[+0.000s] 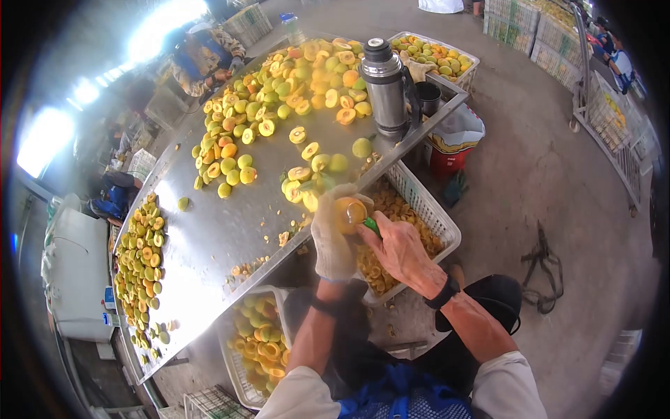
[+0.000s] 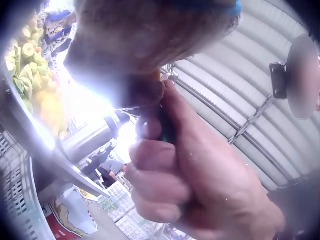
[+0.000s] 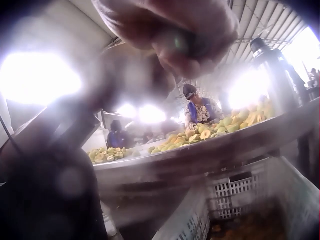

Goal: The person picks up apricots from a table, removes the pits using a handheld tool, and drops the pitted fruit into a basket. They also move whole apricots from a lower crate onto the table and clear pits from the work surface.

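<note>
In the head view my left hand [image 1: 331,241], in a pale glove, holds a peach-like fruit [image 1: 347,215] with orange flesh just past the table's near edge. My right hand [image 1: 405,255] is bare and grips a small tool by its green handle [image 1: 371,225], with the thumb close to the fruit. The tool's working end is hard to make out. From the left wrist, the right hand's curled fingers [image 2: 160,177] show below the glove [image 2: 150,35]. Blur covers much of the right wrist view, where the right hand [image 3: 185,30] fills the top.
Halved green-yellow fruit [image 1: 265,128] lies heaped on the metal table [image 1: 202,227]. A steel thermos [image 1: 386,94] stands at its right edge beside a dark cup [image 1: 428,98]. Below are a white crate [image 1: 447,234] of orange scraps and another crate [image 1: 227,349] of fruit. A person [image 1: 202,59] works opposite.
</note>
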Demonstrator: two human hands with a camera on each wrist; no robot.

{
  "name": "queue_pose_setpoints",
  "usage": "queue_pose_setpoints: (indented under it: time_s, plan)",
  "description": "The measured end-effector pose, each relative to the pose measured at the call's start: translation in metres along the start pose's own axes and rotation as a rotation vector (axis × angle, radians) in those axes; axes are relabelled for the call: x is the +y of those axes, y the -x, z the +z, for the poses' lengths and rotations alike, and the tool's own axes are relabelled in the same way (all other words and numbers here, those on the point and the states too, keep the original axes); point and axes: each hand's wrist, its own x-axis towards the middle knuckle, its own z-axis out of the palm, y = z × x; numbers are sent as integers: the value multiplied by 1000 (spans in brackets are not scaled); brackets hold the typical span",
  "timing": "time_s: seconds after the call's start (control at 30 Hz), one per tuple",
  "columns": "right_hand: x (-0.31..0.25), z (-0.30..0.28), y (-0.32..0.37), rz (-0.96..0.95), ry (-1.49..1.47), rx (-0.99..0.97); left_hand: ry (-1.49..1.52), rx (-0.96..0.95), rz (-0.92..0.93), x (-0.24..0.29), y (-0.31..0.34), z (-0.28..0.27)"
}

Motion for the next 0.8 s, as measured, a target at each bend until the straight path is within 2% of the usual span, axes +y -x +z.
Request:
queue_pose_setpoints:
  time_s: [0.03,0.13,0.23,0.27,0.33,0.43,0.53,0.57,0.67,0.7,0.8]
  plan:
    - [0,1,1,0,-8,-6,11,17,9,-3,0,0]
    - [-4,3,5,2,-41,-41,-258,63,152,-3,2,2]
    - [-10,-2,6,59,-75,-131,-338,137,212,3,4,12]
    - [-10,-2,7,26,-125,-107,-335,141,226,2,4,14]
    - [-6,-1,8,-41,-224,-56,-328,144,256,0,5,17]
    - [1,-9,11,-45,-367,-166,-369,30,187,11,10,18]
    - [-12,-42,13,554,-808,-638,-395,-122,91,23,10,24]
    - [-11,-47,18,574,-946,-709,-212,-236,81,10,3,15]
    - [-1,-42,20,615,-1150,-742,-93,-364,-70,4,-5,8]
    - [-7,-41,20,645,-1133,-691,-41,-296,-38,-9,-6,8]
    - [-14,-24,24,583,-984,-466,37,-115,-90,-19,-5,16]
